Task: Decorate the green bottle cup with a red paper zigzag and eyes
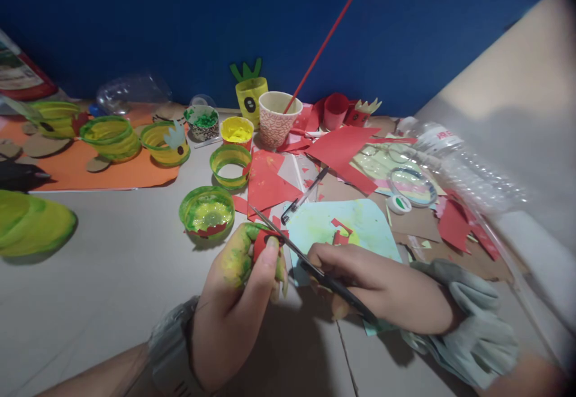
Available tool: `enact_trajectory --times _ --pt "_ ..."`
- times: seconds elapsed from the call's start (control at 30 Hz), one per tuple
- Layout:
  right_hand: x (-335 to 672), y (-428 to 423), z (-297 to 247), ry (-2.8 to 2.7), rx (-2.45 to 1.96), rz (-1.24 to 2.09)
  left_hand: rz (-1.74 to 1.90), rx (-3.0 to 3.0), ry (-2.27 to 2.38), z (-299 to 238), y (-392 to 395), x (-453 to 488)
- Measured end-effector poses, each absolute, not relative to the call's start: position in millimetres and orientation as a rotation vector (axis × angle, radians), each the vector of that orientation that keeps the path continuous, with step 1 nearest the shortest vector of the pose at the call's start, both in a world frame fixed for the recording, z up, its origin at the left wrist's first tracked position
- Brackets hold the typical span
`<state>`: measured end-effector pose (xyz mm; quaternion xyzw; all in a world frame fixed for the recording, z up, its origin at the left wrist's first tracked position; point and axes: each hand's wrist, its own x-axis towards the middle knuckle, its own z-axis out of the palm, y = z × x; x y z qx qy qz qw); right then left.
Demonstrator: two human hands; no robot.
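My left hand (243,289), smeared with green and yellow paint, pinches a small piece of red paper (261,244) between thumb and fingers. A dark spot on the paper is partly covered by the thumb. My right hand (360,280) grips black-handled scissors (333,284), seen nearly edge-on. Their thin blades cross over the top edge of the red paper; whether they are cutting it I cannot tell. Just beyond my left hand sits a green-and-yellow painted ring (207,208) with red paper at its near rim. Red scraps (344,235) lie on a light-blue sheet (373,223) behind my right hand.
A patterned paper cup (276,122) holds a red stick, beside yellow (237,130) and green (201,121) paint cups. Painted rings (110,139) stand on orange paper (112,175) at left. Right are red paper (344,148), tape (411,186) and a clear plastic bottle (477,169); a pen (305,196) lies centrally.
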<state>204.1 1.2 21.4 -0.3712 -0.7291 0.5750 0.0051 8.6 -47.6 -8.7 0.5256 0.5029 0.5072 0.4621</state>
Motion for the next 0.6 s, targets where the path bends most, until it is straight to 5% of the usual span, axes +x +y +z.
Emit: enact_trajectory --times 0.6 --pt "206.3 4.0 23.1 -2.417 -1.144 1.721 1.211 1.226 1.304 3.4 -45.4 8.7"
